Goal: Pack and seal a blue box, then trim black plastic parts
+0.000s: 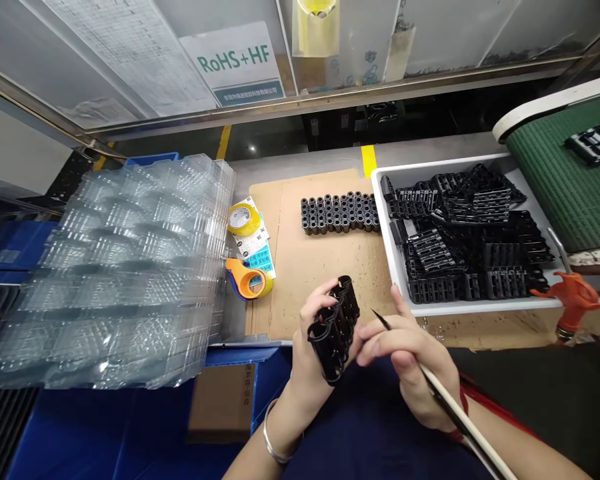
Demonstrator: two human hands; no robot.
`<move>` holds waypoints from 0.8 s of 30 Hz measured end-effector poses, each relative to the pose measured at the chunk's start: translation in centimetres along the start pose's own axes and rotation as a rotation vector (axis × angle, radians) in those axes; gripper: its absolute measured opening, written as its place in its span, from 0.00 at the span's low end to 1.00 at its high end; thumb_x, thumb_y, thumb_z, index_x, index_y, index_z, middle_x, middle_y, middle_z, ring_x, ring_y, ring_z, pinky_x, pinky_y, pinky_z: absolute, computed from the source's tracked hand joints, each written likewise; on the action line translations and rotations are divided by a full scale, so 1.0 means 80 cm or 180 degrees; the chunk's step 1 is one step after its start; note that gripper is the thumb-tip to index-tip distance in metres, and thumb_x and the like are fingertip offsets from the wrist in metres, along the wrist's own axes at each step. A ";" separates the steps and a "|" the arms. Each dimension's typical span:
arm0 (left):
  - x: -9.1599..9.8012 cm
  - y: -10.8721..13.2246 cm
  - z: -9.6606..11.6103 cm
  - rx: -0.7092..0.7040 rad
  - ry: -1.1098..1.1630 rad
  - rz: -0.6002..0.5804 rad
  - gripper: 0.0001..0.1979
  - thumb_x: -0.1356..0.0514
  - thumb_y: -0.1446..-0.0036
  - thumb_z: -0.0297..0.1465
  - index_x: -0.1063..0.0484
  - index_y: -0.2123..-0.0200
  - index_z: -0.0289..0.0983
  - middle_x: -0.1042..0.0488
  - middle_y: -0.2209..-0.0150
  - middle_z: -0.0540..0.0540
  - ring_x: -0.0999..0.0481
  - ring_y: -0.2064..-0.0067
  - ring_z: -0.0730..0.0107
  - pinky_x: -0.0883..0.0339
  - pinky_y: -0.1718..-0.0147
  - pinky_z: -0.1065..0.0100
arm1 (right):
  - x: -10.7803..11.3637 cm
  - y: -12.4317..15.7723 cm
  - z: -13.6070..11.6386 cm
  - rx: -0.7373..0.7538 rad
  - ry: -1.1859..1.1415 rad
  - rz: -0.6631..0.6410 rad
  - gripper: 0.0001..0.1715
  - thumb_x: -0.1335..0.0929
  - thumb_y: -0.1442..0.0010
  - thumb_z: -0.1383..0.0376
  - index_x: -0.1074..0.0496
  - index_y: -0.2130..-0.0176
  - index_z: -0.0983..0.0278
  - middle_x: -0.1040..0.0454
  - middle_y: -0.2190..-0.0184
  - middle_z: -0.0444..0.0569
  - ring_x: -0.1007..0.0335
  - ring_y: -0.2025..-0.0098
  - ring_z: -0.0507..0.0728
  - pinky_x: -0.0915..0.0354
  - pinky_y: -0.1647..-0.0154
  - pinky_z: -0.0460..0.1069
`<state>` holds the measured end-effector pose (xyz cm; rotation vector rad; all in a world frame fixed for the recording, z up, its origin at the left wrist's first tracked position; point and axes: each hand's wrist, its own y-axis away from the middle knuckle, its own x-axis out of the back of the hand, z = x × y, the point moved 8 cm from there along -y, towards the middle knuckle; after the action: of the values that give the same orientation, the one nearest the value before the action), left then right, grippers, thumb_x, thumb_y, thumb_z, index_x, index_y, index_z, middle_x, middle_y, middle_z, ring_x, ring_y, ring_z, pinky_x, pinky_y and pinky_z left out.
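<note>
My left hand is wrapped around a black moulded plastic part with scalloped, tube-like walls, tilted over the table's front edge. My right hand grips a slim pointed tool with a dark tip and a pale and black shaft; its exact kind is unclear. The tip points up and left, just right of the plastic part. Farther back on the cardboard stand similar black parts in a block, their round openings facing up.
A white tray heaped with black parts stands at right, beside a green conveyor belt and an orange-handled tool. At left are stacked clear plastic trays, a yellow tape roll and an orange tape dispenser.
</note>
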<state>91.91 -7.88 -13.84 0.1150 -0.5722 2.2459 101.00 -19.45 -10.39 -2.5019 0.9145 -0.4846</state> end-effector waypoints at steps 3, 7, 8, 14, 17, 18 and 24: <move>-0.002 -0.001 -0.001 0.0030 -0.0036 -0.0031 0.26 0.31 0.44 0.34 0.39 0.46 0.42 0.31 0.40 0.37 0.29 0.38 0.56 0.29 0.43 0.53 | 0.000 0.001 0.005 -0.0096 -0.0034 0.0027 0.12 0.40 0.28 0.61 0.28 0.59 0.56 0.16 0.60 0.45 0.21 0.52 0.59 0.47 0.30 0.66; -0.004 -0.001 -0.008 0.0002 -0.0197 -0.0002 0.26 0.31 0.45 0.31 0.40 0.47 0.42 0.30 0.41 0.37 0.27 0.40 0.56 0.28 0.45 0.55 | -0.006 0.005 0.013 -0.0231 -0.0019 -0.0168 0.11 0.40 0.29 0.64 0.29 0.59 0.57 0.19 0.70 0.42 0.20 0.61 0.57 0.49 0.29 0.66; -0.003 -0.002 -0.013 -0.0017 -0.0320 0.0025 0.26 0.32 0.45 0.29 0.40 0.47 0.42 0.30 0.42 0.37 0.26 0.40 0.57 0.28 0.46 0.55 | -0.004 0.006 0.019 -0.0349 -0.0093 -0.0139 0.11 0.40 0.28 0.65 0.29 0.59 0.57 0.23 0.76 0.38 0.22 0.69 0.54 0.48 0.30 0.65; 0.027 -0.019 -0.140 0.1548 -0.1389 -0.0251 0.18 0.36 0.42 0.32 0.32 0.50 0.34 0.21 0.54 0.40 0.21 0.48 0.55 0.28 0.48 0.58 | 0.037 0.017 0.079 -0.1335 0.0104 0.0597 0.13 0.39 0.28 0.57 0.29 0.57 0.58 0.21 0.74 0.41 0.22 0.68 0.56 0.37 0.40 0.60; 0.052 -0.046 -0.219 0.2137 -0.1832 -0.0521 0.09 0.38 0.39 0.32 0.26 0.61 0.32 0.20 0.64 0.41 0.19 0.57 0.54 0.26 0.55 0.57 | 0.071 0.033 0.117 -0.1953 0.0461 0.0936 0.19 0.40 0.29 0.50 0.29 0.55 0.59 0.19 0.71 0.45 0.22 0.60 0.61 0.35 0.48 0.58; 0.060 -0.061 -0.240 0.2179 -0.1936 -0.0529 0.09 0.39 0.38 0.32 0.26 0.60 0.32 0.20 0.63 0.41 0.19 0.56 0.56 0.26 0.54 0.56 | 0.084 0.040 0.126 -0.2064 0.0579 0.1053 0.21 0.40 0.30 0.49 0.28 0.55 0.59 0.19 0.71 0.46 0.23 0.59 0.62 0.36 0.49 0.58; 0.092 -0.162 -0.335 0.2519 -0.2407 -0.0390 0.15 0.40 0.35 0.39 0.26 0.52 0.34 0.23 0.52 0.43 0.22 0.52 0.61 0.27 0.50 0.52 | 0.157 0.089 0.142 -0.2206 0.1024 0.1643 0.23 0.39 0.34 0.45 0.28 0.56 0.58 0.18 0.68 0.48 0.23 0.58 0.63 0.33 0.52 0.56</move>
<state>99.04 16.37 -31.12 1.3869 0.0007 2.1351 111.53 -29.72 -21.41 -2.6198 2.0797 -0.4510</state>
